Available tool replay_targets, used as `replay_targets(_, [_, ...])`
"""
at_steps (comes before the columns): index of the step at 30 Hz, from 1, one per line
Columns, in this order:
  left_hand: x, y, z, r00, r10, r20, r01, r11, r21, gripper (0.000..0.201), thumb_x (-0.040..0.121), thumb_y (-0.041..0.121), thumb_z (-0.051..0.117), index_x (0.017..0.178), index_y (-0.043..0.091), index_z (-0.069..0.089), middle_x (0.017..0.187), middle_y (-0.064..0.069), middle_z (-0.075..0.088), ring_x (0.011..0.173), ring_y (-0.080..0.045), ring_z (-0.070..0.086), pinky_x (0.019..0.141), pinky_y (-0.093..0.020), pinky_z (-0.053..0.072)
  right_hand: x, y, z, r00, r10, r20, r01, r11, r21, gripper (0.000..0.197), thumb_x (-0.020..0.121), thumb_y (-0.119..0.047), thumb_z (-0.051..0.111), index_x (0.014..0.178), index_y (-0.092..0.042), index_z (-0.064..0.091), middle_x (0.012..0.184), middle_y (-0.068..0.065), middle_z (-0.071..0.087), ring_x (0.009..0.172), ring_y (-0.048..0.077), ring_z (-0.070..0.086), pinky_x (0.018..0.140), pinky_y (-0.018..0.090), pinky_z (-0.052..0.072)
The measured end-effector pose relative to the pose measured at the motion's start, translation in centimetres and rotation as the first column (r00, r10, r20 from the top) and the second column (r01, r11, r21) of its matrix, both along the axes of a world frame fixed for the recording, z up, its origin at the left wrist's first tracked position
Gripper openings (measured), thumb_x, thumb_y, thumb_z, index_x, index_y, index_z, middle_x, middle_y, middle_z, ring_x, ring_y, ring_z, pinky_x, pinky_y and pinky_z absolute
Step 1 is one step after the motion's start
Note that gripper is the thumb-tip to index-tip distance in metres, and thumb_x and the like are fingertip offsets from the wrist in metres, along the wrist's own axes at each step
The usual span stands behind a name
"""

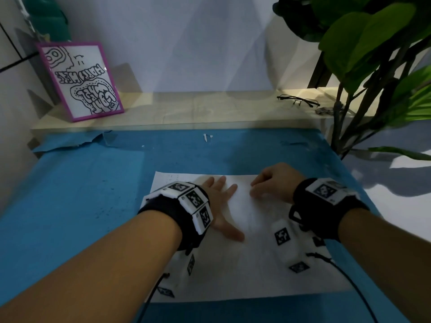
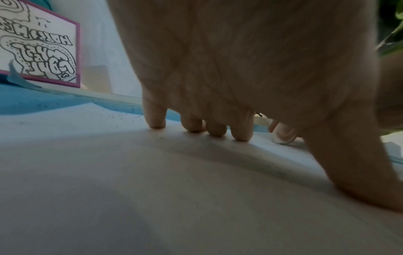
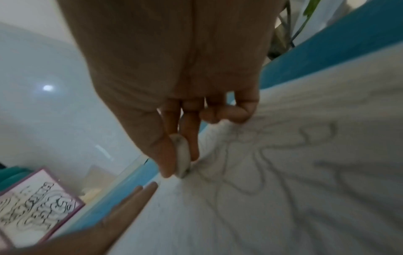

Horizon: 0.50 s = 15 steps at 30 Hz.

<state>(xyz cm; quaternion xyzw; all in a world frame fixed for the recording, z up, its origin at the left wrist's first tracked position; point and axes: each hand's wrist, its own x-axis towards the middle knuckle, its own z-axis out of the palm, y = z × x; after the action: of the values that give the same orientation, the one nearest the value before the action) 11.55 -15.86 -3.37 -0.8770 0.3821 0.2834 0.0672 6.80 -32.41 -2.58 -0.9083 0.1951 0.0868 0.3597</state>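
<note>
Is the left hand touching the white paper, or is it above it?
Touching. In the left wrist view the fingertips of the left hand rest on the white paper, with no gap beneath.

A blue mat (image 1: 81, 194) covered most of the desk (image 1: 186, 113), torn and curled at its far left corner. On the mat a white sheet of paper (image 1: 245, 271) with faint pencil lines lay flat toward the near edge. On the pale far strip a purple-framed drawing (image 1: 81, 80) stood at the left, and glasses (image 1: 297, 100) lay at the right.
</note>
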Motion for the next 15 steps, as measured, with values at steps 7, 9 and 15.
replay_targets(7, [0.2, 0.1, -0.2, 1.0, 0.002, -0.001, -0.002, 1.0, 0.007, 0.117, 0.07, 0.076, 0.058, 0.149, 0.032, -0.015, 0.158, 0.003, -0.02, 0.146, -0.021, -0.015, 0.115, -0.052, -0.001, 0.0, 0.3, -0.3, 0.988, 0.136, 0.066, -0.125, 0.981, -0.147, 0.009, 0.076, -0.02, 0.075, 0.084, -0.017, 0.072, 0.087, -0.006, 0.068, 0.077, 0.006, 0.057, 0.061, 0.008, 0.04])
replay_targets(9, [0.2, 0.1, -0.2, 1.0, -0.001, 0.003, 0.001, 1.0, 0.004, 0.117, 0.07, 0.077, 0.058, 0.15, 0.032, -0.015, 0.158, 0.002, -0.02, 0.146, -0.022, -0.015, 0.115, -0.053, -0.001, 0.4, 0.8, -0.3, 0.978, 0.199, 0.055, -0.179, 0.949, -0.258, 0.013, 0.077, -0.02, 0.072, 0.089, -0.016, 0.072, 0.089, -0.006, 0.065, 0.081, 0.007, 0.055, 0.06, 0.006, 0.037])
replay_targets(15, [0.4, 0.1, -0.6, 1.0, 0.001, 0.004, -0.001, 1.0, 0.002, 0.118, 0.068, 0.079, 0.057, 0.149, 0.033, -0.016, 0.158, 0.003, -0.02, 0.146, -0.022, -0.015, 0.114, -0.054, -0.001, 1.0, 1.5, 0.0, 0.97, 0.243, 0.023, -0.228, 0.934, -0.277, 0.015, 0.077, -0.021, 0.073, 0.091, -0.016, 0.072, 0.085, -0.008, 0.062, 0.081, 0.008, 0.057, 0.065, 0.017, 0.042])
